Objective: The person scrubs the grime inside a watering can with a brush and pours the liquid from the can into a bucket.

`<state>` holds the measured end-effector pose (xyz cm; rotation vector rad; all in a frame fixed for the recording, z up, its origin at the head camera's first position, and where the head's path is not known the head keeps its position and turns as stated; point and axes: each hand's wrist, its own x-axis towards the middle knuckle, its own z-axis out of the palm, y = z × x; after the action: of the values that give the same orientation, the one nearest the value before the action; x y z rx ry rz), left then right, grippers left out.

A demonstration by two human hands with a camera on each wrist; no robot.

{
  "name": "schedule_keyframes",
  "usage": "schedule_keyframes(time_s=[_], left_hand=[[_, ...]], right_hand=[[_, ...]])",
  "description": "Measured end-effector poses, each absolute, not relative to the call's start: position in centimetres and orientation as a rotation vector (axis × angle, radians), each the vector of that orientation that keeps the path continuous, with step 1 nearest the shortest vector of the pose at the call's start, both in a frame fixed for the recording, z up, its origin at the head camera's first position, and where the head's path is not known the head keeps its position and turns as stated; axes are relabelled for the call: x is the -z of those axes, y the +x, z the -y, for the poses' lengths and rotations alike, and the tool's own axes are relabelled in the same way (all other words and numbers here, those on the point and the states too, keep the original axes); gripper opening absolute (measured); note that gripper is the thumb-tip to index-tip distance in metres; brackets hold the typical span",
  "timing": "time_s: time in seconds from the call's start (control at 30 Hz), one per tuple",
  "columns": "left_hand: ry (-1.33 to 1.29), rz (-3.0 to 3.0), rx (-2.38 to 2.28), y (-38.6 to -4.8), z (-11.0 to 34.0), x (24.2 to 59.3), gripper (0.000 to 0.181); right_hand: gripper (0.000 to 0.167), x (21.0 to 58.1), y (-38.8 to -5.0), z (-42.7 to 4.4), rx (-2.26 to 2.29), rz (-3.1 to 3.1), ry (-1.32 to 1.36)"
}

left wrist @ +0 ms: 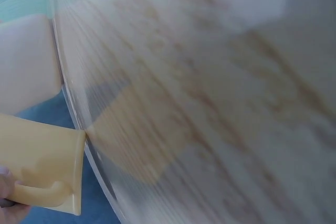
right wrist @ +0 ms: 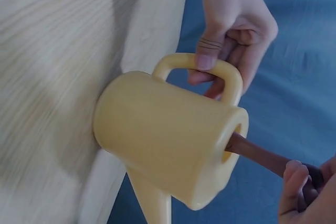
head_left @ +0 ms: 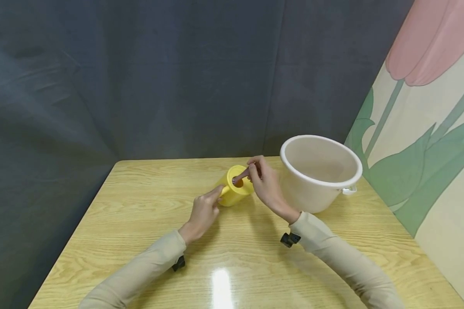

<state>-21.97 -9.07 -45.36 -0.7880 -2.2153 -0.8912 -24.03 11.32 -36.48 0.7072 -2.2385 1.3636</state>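
A yellow watering can (head_left: 233,198) stands on the wooden table, somewhat left of a white bucket. My left hand (head_left: 205,211) grips its handle (right wrist: 231,80), with the thumb over the top. From the right, my right hand (head_left: 267,183) pinches a slim brown handled tool (right wrist: 262,157) whose far end goes into the can's round top opening. That end is mostly hidden, so its kind cannot be told. The can's spout (right wrist: 149,195) shows low in the right wrist view. Only part of the can and a fingertip appear in the left wrist view.
Close on the right stands the large white bucket (head_left: 309,195), with a white handle fitting (head_left: 349,190) on its side. A dark curtain (head_left: 193,86) hangs behind the table (head_left: 147,214). A wall painted with tulips (head_left: 441,171) borders the right side.
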Motion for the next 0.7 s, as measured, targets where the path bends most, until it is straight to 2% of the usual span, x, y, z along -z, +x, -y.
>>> schedule_keyframes(time_s=[0.4, 0.7], left_hand=[[-0.776, 2.200, 0.899, -22.0, 9.1, 45.4, 0.051], [-0.775, 2.206, 0.903, -21.8, 9.2, 45.4, 0.053]], right_hand=[[0.014, 37.8, -24.5, -10.5, -1.210, 2.309, 0.829], [0.014, 35.6, -24.0, -11.6, -1.256, 2.325, 0.811]])
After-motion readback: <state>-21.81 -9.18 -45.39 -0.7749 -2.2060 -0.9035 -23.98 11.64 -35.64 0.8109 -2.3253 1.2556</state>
